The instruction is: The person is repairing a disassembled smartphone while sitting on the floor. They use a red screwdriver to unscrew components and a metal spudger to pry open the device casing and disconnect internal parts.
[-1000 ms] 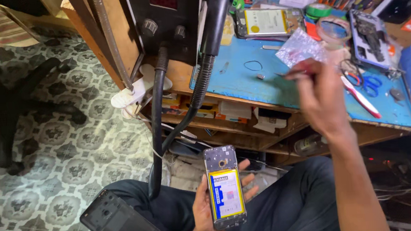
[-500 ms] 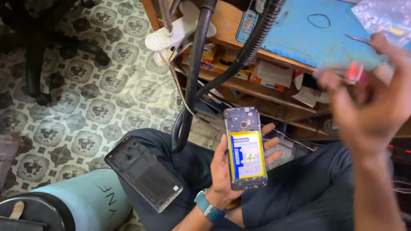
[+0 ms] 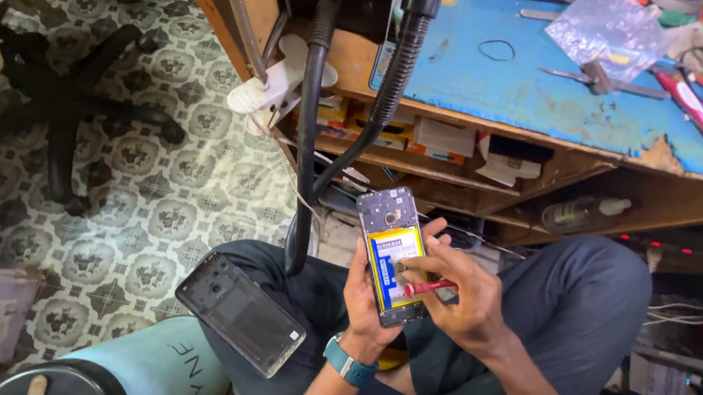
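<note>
Left hand cradles the opened phone over my lap, fingers wrapped round its edges; right hand pinches a red-handled tool, tip on the yellow battery; detached back cover lies on my thigh.

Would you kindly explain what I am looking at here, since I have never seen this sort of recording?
The view comes from a camera worn on a person's head, looking down at their lap and hands. The left hand holds an opened phone, back cover off, with its battery showing. The right hand holds a red-handled tool with its tip against the phone. A removed back cover rests on the person's left thigh. Above is a blue workbench with tweezers, a clear plastic bag and red-handled cutters.
</note>
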